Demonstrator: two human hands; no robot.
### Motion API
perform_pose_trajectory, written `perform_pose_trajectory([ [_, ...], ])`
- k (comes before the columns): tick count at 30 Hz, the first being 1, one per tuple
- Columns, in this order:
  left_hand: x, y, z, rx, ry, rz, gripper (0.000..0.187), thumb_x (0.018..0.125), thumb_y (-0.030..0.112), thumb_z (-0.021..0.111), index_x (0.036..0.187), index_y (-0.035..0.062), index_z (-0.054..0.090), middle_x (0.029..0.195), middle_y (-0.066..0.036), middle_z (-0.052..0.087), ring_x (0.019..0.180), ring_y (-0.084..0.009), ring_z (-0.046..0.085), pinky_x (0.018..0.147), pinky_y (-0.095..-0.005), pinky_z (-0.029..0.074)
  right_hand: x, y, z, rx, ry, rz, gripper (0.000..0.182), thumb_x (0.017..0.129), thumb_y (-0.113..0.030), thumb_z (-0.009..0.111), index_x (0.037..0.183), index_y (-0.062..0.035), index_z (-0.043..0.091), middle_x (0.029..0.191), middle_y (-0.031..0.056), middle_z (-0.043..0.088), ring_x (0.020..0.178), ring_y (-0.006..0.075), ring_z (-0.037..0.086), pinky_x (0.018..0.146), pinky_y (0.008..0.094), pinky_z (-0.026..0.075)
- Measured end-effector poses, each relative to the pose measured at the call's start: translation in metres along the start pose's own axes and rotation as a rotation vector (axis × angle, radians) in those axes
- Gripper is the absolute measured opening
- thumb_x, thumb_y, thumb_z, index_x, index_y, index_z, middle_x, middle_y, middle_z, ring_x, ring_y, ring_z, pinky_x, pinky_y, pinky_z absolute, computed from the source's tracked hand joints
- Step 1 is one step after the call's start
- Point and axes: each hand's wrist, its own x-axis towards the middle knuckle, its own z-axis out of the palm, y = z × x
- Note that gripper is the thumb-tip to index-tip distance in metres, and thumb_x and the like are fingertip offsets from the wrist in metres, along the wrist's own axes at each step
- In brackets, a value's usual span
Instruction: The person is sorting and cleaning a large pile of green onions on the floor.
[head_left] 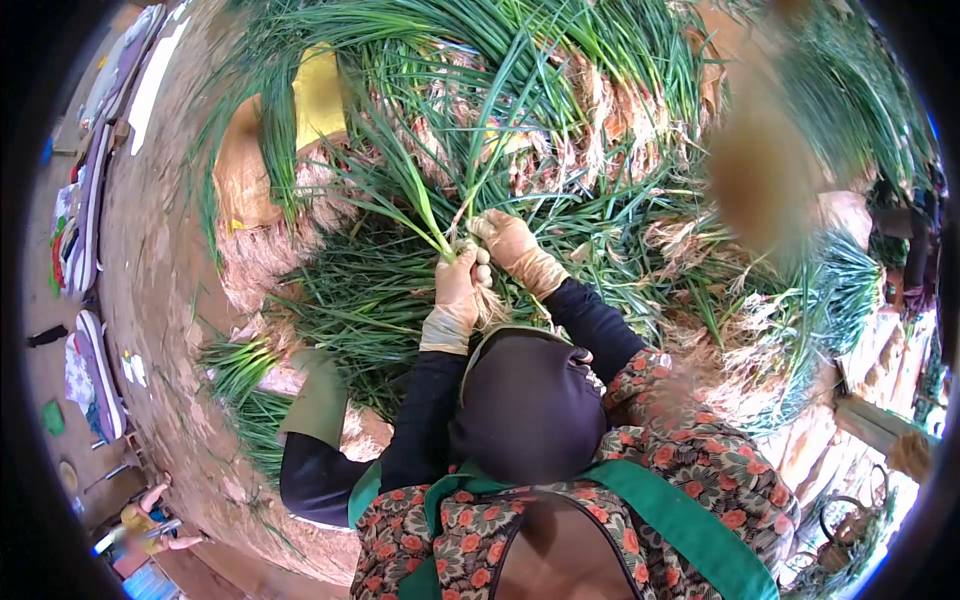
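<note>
My left hand point(459, 282), in a pale glove, is closed around a small bunch of green onions point(430, 215). Their leaves fan upward and to the left, and pale roots point(488, 308) hang out below the fist. Just right of it and slightly higher, my right hand point(503, 238), gloved too, has its fingers pinched on an onion stalk point(470, 205) at the edge of the bunch. The fingertips of the right hand are partly hidden. Loose green onion leaves point(390, 295) lie in a heap beneath both hands.
Large piles of green onions point(600, 110) with roots outward lie ahead. Rooty bundles point(280, 250) are at left, more onions point(735, 330) at right. A yellow sheet point(320, 95) sits among the far bundles. Bare ground point(160, 250) runs along the left. A blurred brown spot covers the upper right.
</note>
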Motion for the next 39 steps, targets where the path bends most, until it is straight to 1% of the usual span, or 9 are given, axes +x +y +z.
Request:
perform_pose_trajectory([
  [3,-0.009,0.006,-0.005,-0.272,-0.079,-0.091,0.007,0.09,0.016,0.052,0.089,0.0092,0.05,0.069,-0.002,0.052,0.044,-0.0074,0.037,0.04,-0.0224,0.03,0.007,0.019,-0.025,0.86,0.105,0.815,0.026,0.089,-0.029,0.052,0.084,-0.0059,0.062,0.06,-0.0028,0.052,0.046,0.0091,0.044,0.04,0.0228,0.035],
  [5,-0.002,0.002,-0.017,-0.388,-0.203,-0.193,0.008,0.092,0.018,0.05,0.09,0.0099,0.049,0.068,-0.001,0.05,0.044,-0.0076,0.036,0.04,-0.0223,0.028,0.008,0.031,-0.026,0.761,-0.066,0.841,0.032,0.089,-0.038,0.053,0.09,-0.0072,0.062,0.063,-0.0035,0.053,0.044,0.0088,0.042,0.039,0.0229,0.034],
  [9,-0.003,-0.005,-0.008,-0.089,-0.085,-0.254,0.012,0.092,0.022,0.049,0.089,0.0107,0.048,0.067,0.001,0.047,0.043,-0.0066,0.032,0.041,-0.0224,0.026,0.042,0.057,-0.02,0.869,-0.01,0.654,0.034,0.088,-0.04,0.053,0.105,-0.0112,0.059,0.065,-0.0009,0.055,0.049,0.0092,0.047,0.042,0.024,0.036],
  [13,-0.002,0.008,-0.022,-0.102,-0.181,-0.382,0.021,0.091,0.027,0.051,0.103,0.0104,0.053,0.056,0.006,0.036,0.042,-0.0059,0.032,0.041,-0.0228,0.027,0.076,0.027,-0.052,-0.178,-0.029,0.174,0.027,0.091,-0.029,0.047,0.086,-0.008,0.064,0.064,0.0018,0.057,0.049,0.0124,0.051,0.045,0.0259,0.041],
  [17,0.005,0.003,-0.051,-0.365,0.01,-0.232,0.021,0.089,0.023,0.057,0.104,0.0089,0.054,0.059,0.006,0.04,0.048,-0.0077,0.04,0.043,-0.0236,0.036,0.072,0.043,-0.076,0.827,-0.006,0.762,0.026,0.091,-0.027,0.044,0.084,-0.011,0.064,0.057,0.0006,0.056,0.039,0.009,0.047,0.033,0.023,0.032],
  [21,0.007,-0.001,-0.019,-0.138,0.094,-0.121,0.022,0.089,0.018,0.055,0.106,0.0049,0.052,0.096,-0.007,0.065,0.092,-0.0255,0.063,0.065,-0.0406,0.056,0.038,0.017,-0.061,0.653,-0.141,0.814,0.016,0.086,-0.025,0.054,0.09,-0.0118,0.063,0.075,0.0015,0.064,0.047,0.0116,0.053,0.044,0.0239,0.043],
  [27,0.01,0.02,0.007,-0.092,0.059,0.197,0.011,0.089,0.016,0.056,0.099,0.0105,0.057,0.056,0.003,0.044,0.041,-0.0072,0.036,0.036,-0.0211,0.029,0.039,0.021,-0.081,-0.64,-0.099,0.342,0.037,0.085,-0.034,0.056,0.099,0.0003,0.06,0.088,0.0209,0.064,0.088,0.0332,0.062,0.079,0.0382,0.046],
  [36,0.032,0.026,0.003,0.185,0.223,0.145,0.025,0.088,0.016,0.058,0.112,0.0105,0.057,0.069,0.004,0.054,0.046,-0.0101,0.046,0.041,-0.0229,0.041,0.101,0.024,-0.041,-0.178,0.038,0.283,0.032,0.088,-0.03,0.057,0.1,-0.001,0.063,0.08,0.0083,0.064,0.072,0.016,0.058,0.066,0.0315,0.046],
  [39,0.039,0.012,-0.006,0.347,0.151,0.202,0.021,0.088,0.013,0.058,0.108,0.0098,0.055,0.079,0.002,0.061,0.049,-0.0098,0.053,0.036,-0.0189,0.038,0.068,-0.027,-0.035,0.185,-0.363,0.288,0.04,0.089,-0.036,0.049,0.093,0.0014,0.061,0.078,0.0218,0.062,0.078,0.0347,0.061,0.069,0.0373,0.048],
])
